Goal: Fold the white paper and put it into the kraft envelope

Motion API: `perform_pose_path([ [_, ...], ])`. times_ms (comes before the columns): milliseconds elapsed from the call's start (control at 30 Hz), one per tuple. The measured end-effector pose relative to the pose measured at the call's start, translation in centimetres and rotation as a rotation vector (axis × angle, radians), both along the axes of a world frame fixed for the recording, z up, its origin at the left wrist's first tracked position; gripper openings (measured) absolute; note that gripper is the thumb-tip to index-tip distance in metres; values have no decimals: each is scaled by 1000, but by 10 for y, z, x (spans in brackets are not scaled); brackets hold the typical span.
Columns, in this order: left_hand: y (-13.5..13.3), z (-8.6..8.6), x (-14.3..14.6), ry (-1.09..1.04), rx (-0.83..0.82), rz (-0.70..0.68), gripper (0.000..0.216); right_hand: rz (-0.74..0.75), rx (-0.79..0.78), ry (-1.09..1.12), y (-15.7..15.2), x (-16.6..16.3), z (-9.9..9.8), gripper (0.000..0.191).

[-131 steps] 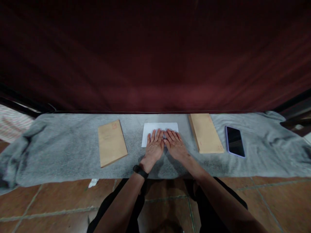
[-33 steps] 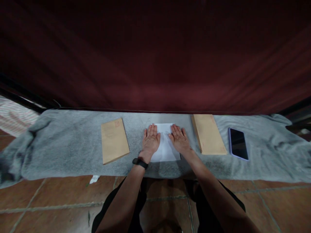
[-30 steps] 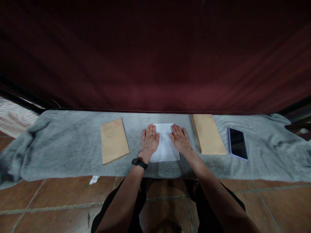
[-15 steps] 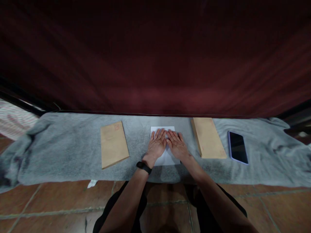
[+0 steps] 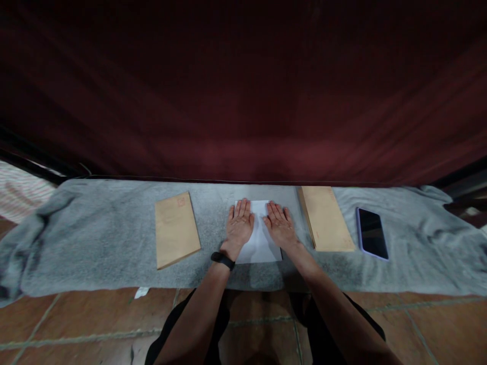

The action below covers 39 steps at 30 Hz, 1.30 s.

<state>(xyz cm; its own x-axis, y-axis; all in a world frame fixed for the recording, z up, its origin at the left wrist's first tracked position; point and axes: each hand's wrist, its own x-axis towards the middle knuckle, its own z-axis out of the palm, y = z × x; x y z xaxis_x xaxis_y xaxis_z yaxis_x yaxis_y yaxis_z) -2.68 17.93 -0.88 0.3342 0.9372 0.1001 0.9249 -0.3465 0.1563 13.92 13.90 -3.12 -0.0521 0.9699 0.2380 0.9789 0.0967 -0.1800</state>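
A white sheet of paper (image 5: 259, 248) lies flat on the grey cloth (image 5: 114, 238) right in front of me. On its left edge rests my left hand (image 5: 239, 225), palm down with the fingers stretched out. My right hand (image 5: 280, 225) lies flat on the right edge, fingers likewise extended. Between the two hands a strip of the paper shows; the parts beneath the palms are hidden. Neither hand grips anything.
Left of the paper lies a brown envelope (image 5: 177, 230) with a red stamp mark. A stack of brown envelopes (image 5: 327, 220) sits to the right, with a phone (image 5: 373, 233) beyond it. A dark red curtain (image 5: 243, 111) hangs behind; a white scrap (image 5: 141, 292) is on the tiled floor.
My hands have slid apart across the paper, from nearly touching in the middle out to its left and right edges. The envelopes and phone stay in place.
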Motion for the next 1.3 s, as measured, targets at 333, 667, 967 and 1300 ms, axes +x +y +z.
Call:
perform_pose_path([
  [333,-1,1,-16,-8,24,83,58,-39,-57,11,-9,6,13,59],
  [667,-69,12,-3,-153,-16,-254,56,241,8,0,-77,-26,9,51],
  [967,-110,0,-31,-21,38,-254,65,143,-25,-1,-90,-21,5,57],
  [1300,-141,-3,-59,11,89,-134,64,30,4,-36,-118,-6,8,57],
])
